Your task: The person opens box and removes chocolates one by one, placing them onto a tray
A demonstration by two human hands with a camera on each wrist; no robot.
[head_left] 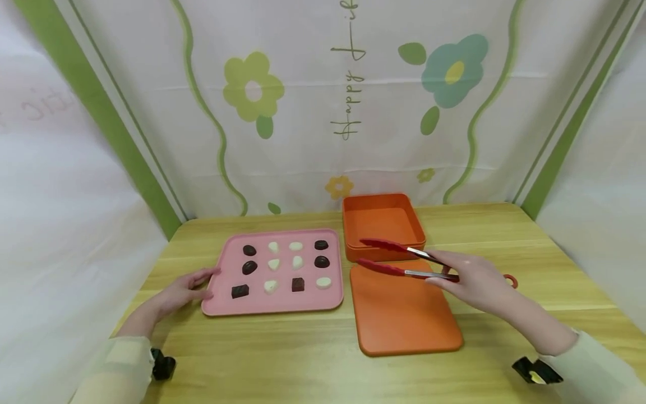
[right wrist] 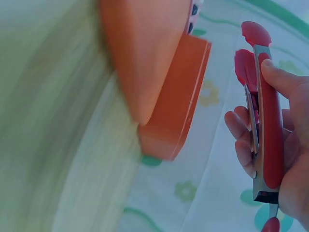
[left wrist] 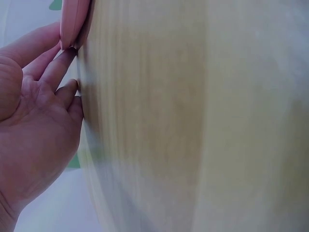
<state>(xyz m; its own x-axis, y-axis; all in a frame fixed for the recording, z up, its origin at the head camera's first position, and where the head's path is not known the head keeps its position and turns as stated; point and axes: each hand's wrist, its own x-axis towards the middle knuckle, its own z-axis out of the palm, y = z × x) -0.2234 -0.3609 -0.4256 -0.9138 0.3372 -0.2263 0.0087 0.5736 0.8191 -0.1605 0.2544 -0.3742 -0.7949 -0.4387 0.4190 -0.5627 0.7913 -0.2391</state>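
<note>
My left hand [head_left: 179, 292] touches the left rim of a pink tray [head_left: 303, 303] with fairly straight fingers; its fingertips meet the tray edge in the left wrist view. Several chocolates stand in rows on that tray, such as a dark oval chocolate [head_left: 249, 267], a white heart-shaped chocolate [head_left: 271, 287] and a dark square chocolate [head_left: 298, 284]. My right hand [head_left: 476, 280] grips red-tipped metal tongs [head_left: 416, 274], whose arms are spread with nothing between them. From the head view, the tongs' tips overlap the front of an orange box [head_left: 383, 216] and the back of an orange lid [head_left: 409, 314].
The box stands without its lid at the back of the wooden table [head_left: 282, 359], right of the tray. Its lid lies flat in front of it. A floral curtain [head_left: 303, 151] hangs behind the table, with white cloth at both sides.
</note>
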